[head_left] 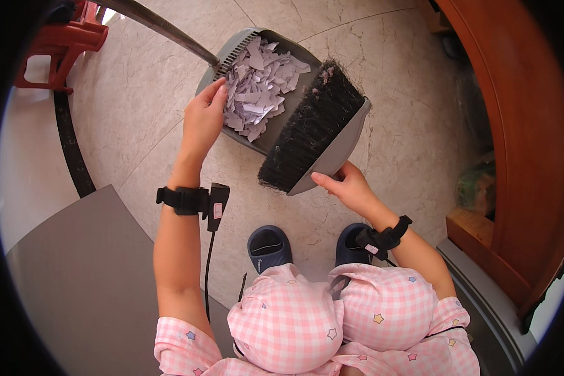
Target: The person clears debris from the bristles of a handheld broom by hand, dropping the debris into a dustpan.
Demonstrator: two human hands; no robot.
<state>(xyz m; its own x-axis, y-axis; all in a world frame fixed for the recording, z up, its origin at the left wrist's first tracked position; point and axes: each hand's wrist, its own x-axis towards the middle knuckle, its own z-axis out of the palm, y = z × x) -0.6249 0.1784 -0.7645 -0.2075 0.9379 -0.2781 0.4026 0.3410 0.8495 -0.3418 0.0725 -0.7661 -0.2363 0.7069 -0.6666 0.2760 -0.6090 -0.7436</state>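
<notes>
In the head view, the dustpan (292,105), grey, smooth and shallow, is resting on the marbled floor (138,125), with a row of teeth (235,52) lining one edge and a metal pole (163,28) slanting away. Torn, crisp-edged paper scraps (257,94) are heaping inside. The left hand (205,119) is bringing thumb and fingers close together beside the scraps, at the toothed side; whether they are pinching anything, I cannot tell. The right hand (352,191) is gripping the broom head (343,141), its thumb pressing the flat grey shell; dense black bristles (307,128), flecked with pale fluff (324,76), are overlapping the pan's side.
</notes>
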